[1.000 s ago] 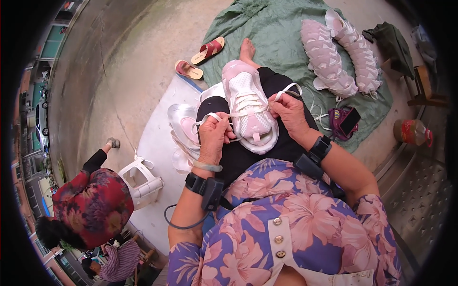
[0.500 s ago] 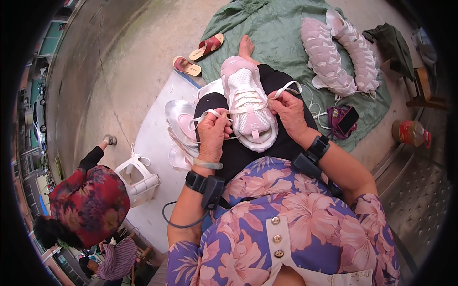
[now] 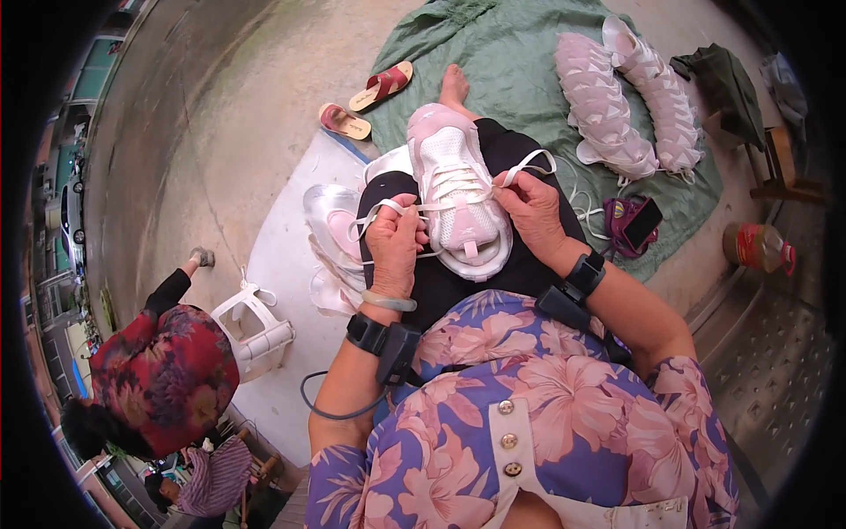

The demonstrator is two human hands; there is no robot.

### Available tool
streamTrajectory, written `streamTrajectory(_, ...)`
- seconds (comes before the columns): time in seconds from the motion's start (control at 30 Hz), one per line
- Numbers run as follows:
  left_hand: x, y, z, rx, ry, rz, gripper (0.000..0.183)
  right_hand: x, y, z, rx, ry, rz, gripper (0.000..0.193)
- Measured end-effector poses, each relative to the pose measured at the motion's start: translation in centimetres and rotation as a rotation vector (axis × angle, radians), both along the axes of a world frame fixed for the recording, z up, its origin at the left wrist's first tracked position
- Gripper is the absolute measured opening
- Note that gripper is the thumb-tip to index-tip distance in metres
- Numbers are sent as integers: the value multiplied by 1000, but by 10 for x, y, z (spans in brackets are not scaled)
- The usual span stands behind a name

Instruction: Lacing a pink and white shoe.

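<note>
Across my lap lies a pink and white sneaker (image 3: 448,163), its toe pointing away from me. White shoelace (image 3: 458,183) runs in rows over its tongue. At the sneaker's left side, my left hand (image 3: 397,234) pinches one length of lace, which loops out past the fingers. My right hand (image 3: 531,207) grips the lace close to the right eyelets, with a loop rising above the fingers. Between the hands the lace stretches across the tongue. More pink and silver shoe pieces (image 3: 328,225) lie left of my knee, partly hidden by my leg.
Two rows of stacked pink shoe parts (image 3: 608,115) lie on a green cloth (image 3: 493,40), near a purple pouch with a phone (image 3: 634,223). Red sandals (image 3: 383,85) sit beyond my knees. An oil bottle (image 3: 756,247) stands right. At left are a white stool (image 3: 256,331) and two people.
Both hands have shifted very slightly, the right a little left toward the eyelets. The sneaker stays in place and both hands keep hold of the lace.
</note>
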State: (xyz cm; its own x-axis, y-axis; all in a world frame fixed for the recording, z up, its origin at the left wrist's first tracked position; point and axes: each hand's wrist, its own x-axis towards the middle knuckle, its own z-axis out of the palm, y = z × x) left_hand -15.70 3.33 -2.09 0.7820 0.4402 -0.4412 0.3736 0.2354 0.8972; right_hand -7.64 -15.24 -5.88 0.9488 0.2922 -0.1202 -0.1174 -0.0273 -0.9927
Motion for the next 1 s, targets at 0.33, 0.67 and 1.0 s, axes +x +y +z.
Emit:
streamTrajectory(0.33, -1, -10, -14, 315, -127, -15, 26, 7, -4, 8, -250, -333, 177, 11)
streamTrajectory(0.67, 3, -9, -23, 388, -121, -33, 27, 4, -10, -2, -145, -165, 170, 15)
streamTrajectory(1.0, 1, -11, -22, 674, -185, -60, 26, -2, -19, 26, -445, -522, 256, 17)
